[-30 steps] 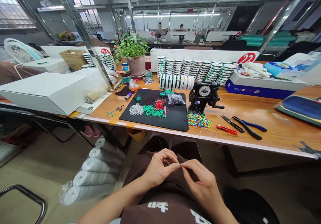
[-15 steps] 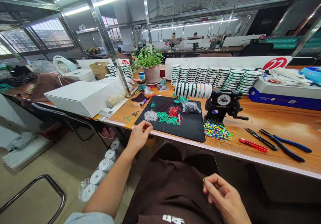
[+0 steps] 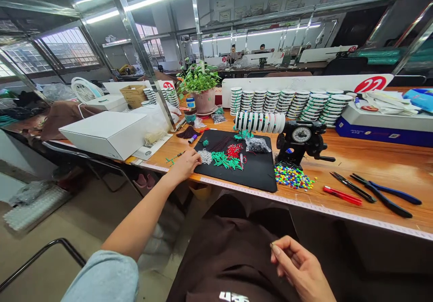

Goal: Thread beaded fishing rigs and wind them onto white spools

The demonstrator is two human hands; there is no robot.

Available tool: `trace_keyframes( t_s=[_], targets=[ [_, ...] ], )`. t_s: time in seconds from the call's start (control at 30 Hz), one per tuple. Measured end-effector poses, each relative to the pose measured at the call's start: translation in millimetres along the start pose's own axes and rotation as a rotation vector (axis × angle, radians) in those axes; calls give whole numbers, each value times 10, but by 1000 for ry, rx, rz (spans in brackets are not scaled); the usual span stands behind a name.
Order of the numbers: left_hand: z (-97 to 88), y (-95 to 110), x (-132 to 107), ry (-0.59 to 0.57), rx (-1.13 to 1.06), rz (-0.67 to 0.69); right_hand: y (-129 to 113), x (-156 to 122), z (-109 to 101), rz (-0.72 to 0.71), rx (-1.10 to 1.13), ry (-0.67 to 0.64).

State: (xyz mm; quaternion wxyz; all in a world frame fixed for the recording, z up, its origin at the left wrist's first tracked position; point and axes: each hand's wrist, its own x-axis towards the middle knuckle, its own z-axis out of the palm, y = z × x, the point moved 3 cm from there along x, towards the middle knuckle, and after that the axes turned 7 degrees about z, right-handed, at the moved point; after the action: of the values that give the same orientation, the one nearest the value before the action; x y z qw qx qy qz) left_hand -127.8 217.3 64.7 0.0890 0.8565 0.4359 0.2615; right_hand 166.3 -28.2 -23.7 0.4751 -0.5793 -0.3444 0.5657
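At the left edge of the black mat (image 3: pixel 257 178) my left hand (image 3: pixel 182 166) has its fingers curled together, tips down beside a pile of small silver-white beads (image 3: pixel 205 157). What is between those fingertips, if anything, is hidden. Green tube-shaped pieces (image 3: pixel 227 160) and red beads (image 3: pixel 234 150) lie in heaps to the right of the silver ones. Over the brown apron (image 3: pixel 237 248) my right hand (image 3: pixel 299 266) is raised, thumb and forefinger pinched on a tiny thing too small to name. Small green-and-black strung pieces (image 3: pixel 174 160) lie just left of my left hand.
A black hand-cranked winder (image 3: pixel 301 141) with white spools (image 3: pixel 260 122) stands right of the mat, multicoloured beads (image 3: pixel 294 178) below it. Pliers (image 3: pixel 385 193), black-handled tweezers (image 3: pixel 353 187) and a red tool (image 3: pixel 342 195) lie farther right. A white box (image 3: pixel 104 132) stands left.
My left hand has moved left and slightly forward to the silver bead pile, partly covering the strung pieces. My right hand stays nearly in place, still pinched.
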Motion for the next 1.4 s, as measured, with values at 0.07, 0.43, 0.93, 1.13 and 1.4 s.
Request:
trace_keyframes(
  t_s=[0.07, 0.43, 0.93, 1.13, 1.4],
  targets=[
    [-67, 55, 9, 63, -10, -3, 25, 9, -11, 0, 16, -2],
    [871, 1444, -752, -281, -1155, -352, -20, 80, -119, -173, -53, 135],
    [1287, 1777, -905, -304, -1680, -719, -180, 15, 33, -185, 452, -246],
    [1351, 1557, -886, -82, -1379, -657, -159, -128, -73, -84, 582, -182],
    [1383, 1570, -899, -44, -1336, -692, -122, -276, 14, -25, 615, -267]
  ],
)
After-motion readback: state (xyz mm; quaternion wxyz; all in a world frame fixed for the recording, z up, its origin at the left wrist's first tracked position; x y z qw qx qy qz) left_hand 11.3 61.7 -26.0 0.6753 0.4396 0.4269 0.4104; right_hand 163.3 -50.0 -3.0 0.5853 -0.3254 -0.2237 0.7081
